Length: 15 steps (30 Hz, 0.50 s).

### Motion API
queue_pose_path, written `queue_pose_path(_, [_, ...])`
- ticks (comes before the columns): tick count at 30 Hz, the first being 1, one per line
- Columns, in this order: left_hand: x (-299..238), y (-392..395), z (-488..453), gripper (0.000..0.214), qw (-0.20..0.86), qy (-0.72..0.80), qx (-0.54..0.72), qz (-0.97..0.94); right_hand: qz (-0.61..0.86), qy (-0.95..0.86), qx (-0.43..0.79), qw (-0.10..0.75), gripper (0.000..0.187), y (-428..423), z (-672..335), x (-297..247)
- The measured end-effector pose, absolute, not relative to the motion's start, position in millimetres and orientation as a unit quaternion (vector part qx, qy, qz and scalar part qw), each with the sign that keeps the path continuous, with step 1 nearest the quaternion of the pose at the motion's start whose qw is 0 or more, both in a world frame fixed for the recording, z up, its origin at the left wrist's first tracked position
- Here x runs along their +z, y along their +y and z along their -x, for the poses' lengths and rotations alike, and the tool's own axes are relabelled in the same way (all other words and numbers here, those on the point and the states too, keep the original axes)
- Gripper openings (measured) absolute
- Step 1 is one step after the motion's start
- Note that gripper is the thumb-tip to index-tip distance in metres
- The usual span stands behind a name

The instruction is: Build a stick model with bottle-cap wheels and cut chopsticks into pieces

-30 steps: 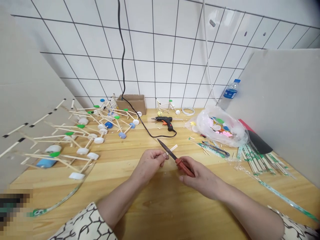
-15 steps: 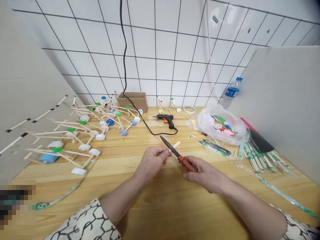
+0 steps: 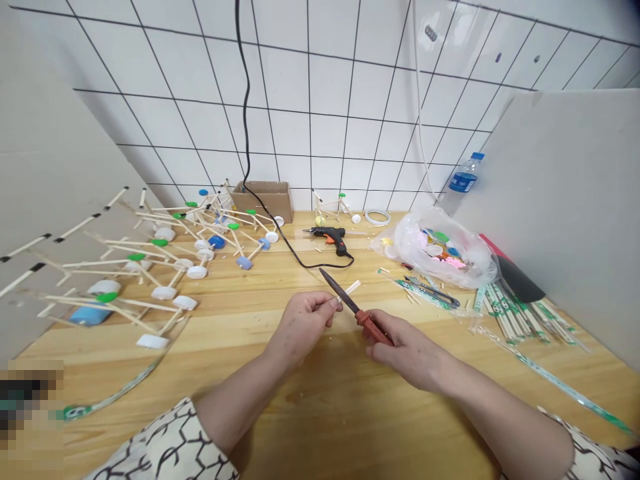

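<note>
Head cam: left hand (image 3: 303, 325) has fingers pinched on a wooden stick (image 3: 351, 287), held end hidden; right hand (image 3: 407, 350) has fingers clamped round a red-handled knife (image 3: 357, 312), handle end hidden.

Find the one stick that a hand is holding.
The short stick in the left hand, beside the knife; all other sticks lie on the table or in frames.

Smooth dark metal knife blade (image 3: 339, 291)
</note>
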<state>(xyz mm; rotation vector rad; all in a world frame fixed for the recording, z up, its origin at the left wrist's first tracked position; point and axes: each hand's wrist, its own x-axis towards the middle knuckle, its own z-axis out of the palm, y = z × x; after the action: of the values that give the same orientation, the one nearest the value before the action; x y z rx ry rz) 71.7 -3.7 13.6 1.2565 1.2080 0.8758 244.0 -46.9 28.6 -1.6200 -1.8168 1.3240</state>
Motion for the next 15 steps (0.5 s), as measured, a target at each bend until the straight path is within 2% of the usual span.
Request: queue_pose_path(15, [12.9, -4.4, -72.6, 0.020, 0.551, 0.512, 0.382, -0.537, 0.611, -0.644, 0.442, 0.125, 0.010, -42.6, -242.5, 34.2])
